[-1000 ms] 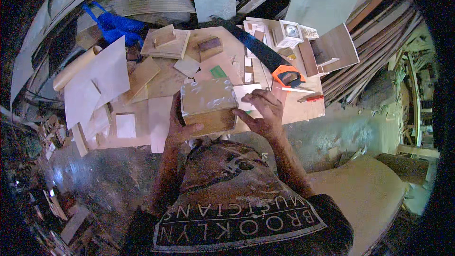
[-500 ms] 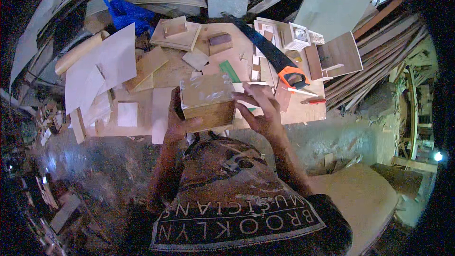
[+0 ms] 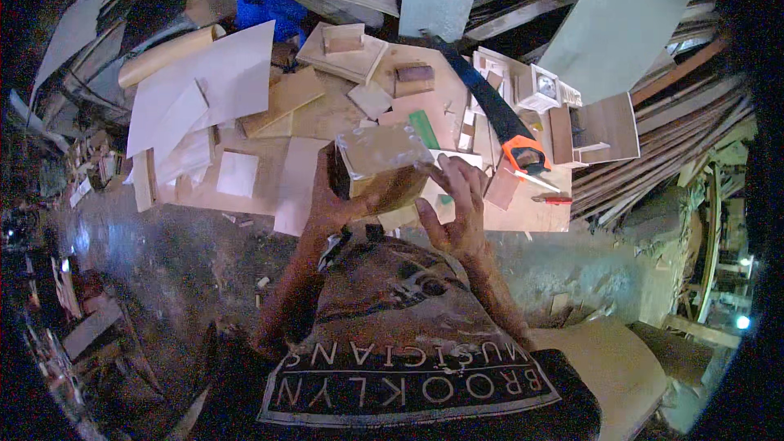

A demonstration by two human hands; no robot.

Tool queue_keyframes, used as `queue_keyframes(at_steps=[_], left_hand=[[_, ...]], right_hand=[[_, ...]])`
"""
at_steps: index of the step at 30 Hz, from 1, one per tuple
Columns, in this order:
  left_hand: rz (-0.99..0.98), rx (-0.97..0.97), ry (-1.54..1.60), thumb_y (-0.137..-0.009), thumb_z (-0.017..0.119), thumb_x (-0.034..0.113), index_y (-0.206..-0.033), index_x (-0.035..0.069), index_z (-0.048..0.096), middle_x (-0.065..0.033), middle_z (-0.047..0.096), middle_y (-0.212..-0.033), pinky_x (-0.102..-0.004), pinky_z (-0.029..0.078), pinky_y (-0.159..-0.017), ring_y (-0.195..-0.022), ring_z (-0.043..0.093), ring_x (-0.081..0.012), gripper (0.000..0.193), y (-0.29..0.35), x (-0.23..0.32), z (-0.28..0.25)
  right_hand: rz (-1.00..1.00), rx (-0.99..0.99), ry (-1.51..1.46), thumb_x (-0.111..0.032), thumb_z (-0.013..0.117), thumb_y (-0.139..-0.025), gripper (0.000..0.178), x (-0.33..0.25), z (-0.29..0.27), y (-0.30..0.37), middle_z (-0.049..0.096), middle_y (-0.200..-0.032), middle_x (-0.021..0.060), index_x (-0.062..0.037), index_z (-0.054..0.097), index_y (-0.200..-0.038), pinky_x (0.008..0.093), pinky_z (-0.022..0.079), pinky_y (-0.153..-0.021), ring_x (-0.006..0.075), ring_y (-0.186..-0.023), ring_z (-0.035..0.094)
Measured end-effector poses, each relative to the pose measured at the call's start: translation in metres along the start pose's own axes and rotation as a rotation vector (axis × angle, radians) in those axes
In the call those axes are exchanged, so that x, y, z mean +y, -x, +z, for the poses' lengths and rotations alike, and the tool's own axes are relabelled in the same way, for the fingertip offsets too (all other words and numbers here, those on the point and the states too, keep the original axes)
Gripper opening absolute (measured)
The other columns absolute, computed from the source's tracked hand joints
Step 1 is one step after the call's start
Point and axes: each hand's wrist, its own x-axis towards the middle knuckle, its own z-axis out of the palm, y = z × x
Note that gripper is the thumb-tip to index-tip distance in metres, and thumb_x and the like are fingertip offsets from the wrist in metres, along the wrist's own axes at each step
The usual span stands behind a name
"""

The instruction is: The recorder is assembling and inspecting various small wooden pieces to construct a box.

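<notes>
Head view: brace the brown, white-smeared wooden box [image 3: 380, 152] steadily with your clasping left hand [image 3: 331, 202], your half-open right hand [image 3: 459, 211] gripping nothing.

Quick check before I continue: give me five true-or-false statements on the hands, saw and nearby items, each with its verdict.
1. The left hand holds the wooden box. True.
2. The right hand grips the handsaw. False: the right hand is beside the box; the handsaw lies on the table.
3. The saw's handle is orange. True.
4. The blue bag lies right of the saw. False: the blue bag is well left of it.
5. The green strip lies beyond the box. True.
</notes>
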Motion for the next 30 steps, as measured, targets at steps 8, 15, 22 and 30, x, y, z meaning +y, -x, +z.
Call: queue_keyframes(at_steps=[8,15,22,30], left_hand=[[0.039,0.047,-0.026,-0.056,0.089,0.015,-0.136,-0.002,0.032,-0.0159,0.049,-0.129,-0.0382,0.036,-0.107,-0.122,0.047,-0.0244,0.100,0.001,0.003,0.002],[0.125,0.162,-0.542,-0.057,0.088,0.024,-0.131,-0.005,0.034,-0.0242,0.047,-0.125,-0.0456,0.039,-0.101,-0.116,0.049,-0.0376,0.097,0.012,-0.018,-0.011],[0.200,0.096,-0.555,-0.058,0.085,0.028,-0.130,-0.006,0.034,-0.0258,0.047,-0.115,-0.0525,0.041,-0.091,-0.105,0.048,-0.0439,0.095,0.010,-0.006,-0.010],[0.233,0.208,-0.873,-0.061,0.084,0.023,-0.132,-0.006,0.032,-0.0257,0.046,-0.117,-0.0523,0.040,-0.094,-0.108,0.046,-0.0446,0.093,0.017,0.017,-0.007]], right_hand=[[-0.090,-0.157,0.049,-0.018,0.066,-0.080,0.065,-0.028,0.021,-0.009,0.054,-0.130,0.0159,-0.0026,0.043,-0.138,0.0492,0.025,-0.096,0.0293,-0.126,0.042],[-0.072,-0.232,0.073,-0.013,0.065,-0.077,0.073,-0.053,0.022,-0.041,0.052,-0.137,0.0077,-0.0047,0.035,-0.143,0.0459,0.025,-0.097,0.0281,-0.128,0.038],[-0.134,-0.279,0.068,-0.015,0.066,-0.075,0.071,-0.043,0.040,-0.062,0.049,-0.139,0.0061,-0.0074,0.041,-0.140,0.0488,0.025,-0.099,0.0292,-0.127,0.039],[-0.130,-0.342,0.183,-0.012,0.064,-0.076,0.072,-0.054,0.031,-0.048,0.051,-0.138,0.0069,-0.0040,0.037,-0.142,0.0527,0.025,-0.093,0.0259,-0.125,0.041]])
